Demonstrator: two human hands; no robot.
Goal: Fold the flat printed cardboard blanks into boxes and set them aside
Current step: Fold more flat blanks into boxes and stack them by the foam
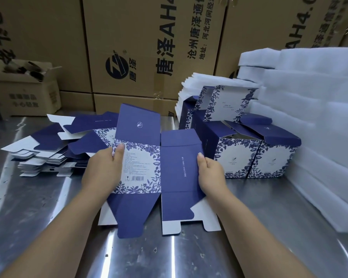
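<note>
Left grip (106,169): grasps the left edge of the blank (141,167). Its thumb (120,150) presses on top of the white leaf-printed panel and its fingers are hidden beneath.
Right grip (211,174): grasps the blank's right edge. Its thumb (201,159) lies on the plain navy panel and its fingers are tucked under the card.
Blank: it is spread out flat, printed side up, and spans the gap between the two grips in the middle of the view. One navy flap with a small white emblem stands up on the far side. The navy and white flaps on the near side reach toward the person. Whether these near flaps rest on the counter (169,257) cannot be told.
Stack of flat blanks (48,151): it lies loosely fanned on the counter, to the left of the left grip and beyond it, well apart from the held blank.
Folded boxes (255,159): two stand side by side on the counter just to the right of the right grip, with their navy top flaps open. More are piled behind them, tilted.
White foam sheets (309,137): they are heaped along the right side, behind and beside the folded boxes.
Brown cartons (149,47): they are stacked along the far side, printed with black lettering.
</note>
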